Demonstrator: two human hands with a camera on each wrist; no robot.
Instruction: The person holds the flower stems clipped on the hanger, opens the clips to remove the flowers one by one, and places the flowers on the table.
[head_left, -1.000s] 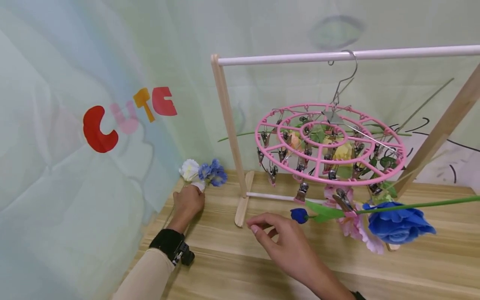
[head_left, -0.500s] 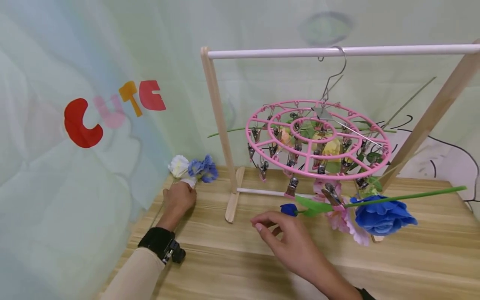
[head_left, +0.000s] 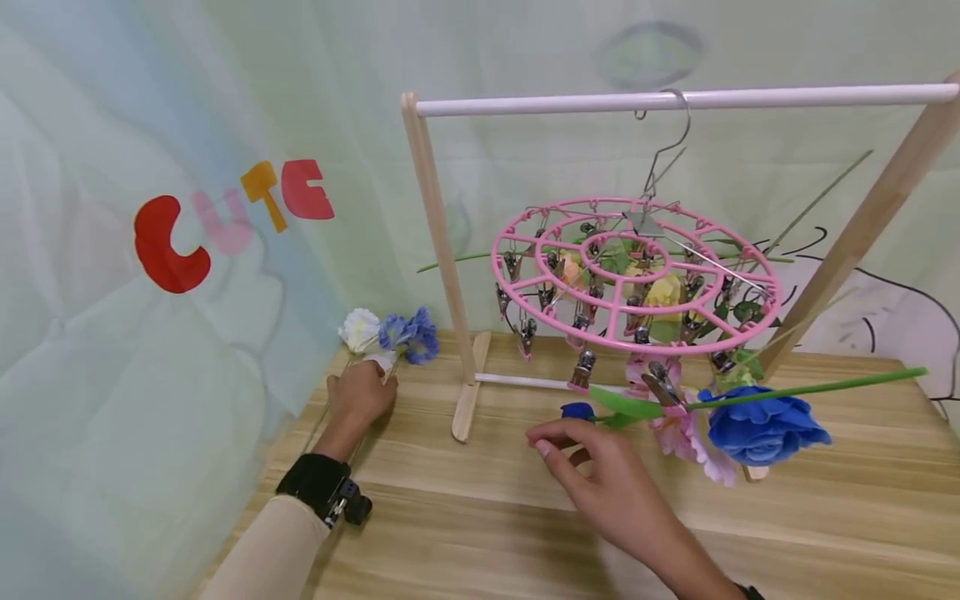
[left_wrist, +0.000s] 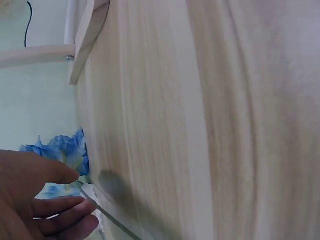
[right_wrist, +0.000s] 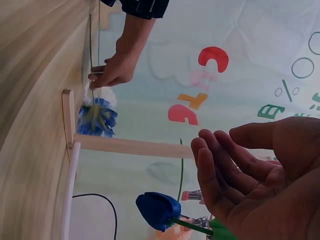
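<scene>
At the table's far left corner my left hand (head_left: 372,379) grips the thin stems of a small bunch of white and blue flowers (head_left: 390,333). The left wrist view shows the thumb and fingers (left_wrist: 65,206) closed around a stem beside the blue bloom (left_wrist: 65,150). My right hand (head_left: 561,442) hovers over the table with loosely curled fingers and holds nothing. It is just below a small blue bud (head_left: 577,412). That bud (right_wrist: 157,210) also hangs close to its fingers (right_wrist: 220,150) in the right wrist view.
A pink round clip hanger (head_left: 637,337) hangs by a metal hook from the white rod (head_left: 787,97) of a wooden rack. Several flowers are clipped under it. A large blue rose (head_left: 761,425) on a long green stem (head_left: 825,387) hangs at the front right.
My right hand has moved right and a little forward, closer to the blue bud. My left hand stays on the flower stems.
</scene>
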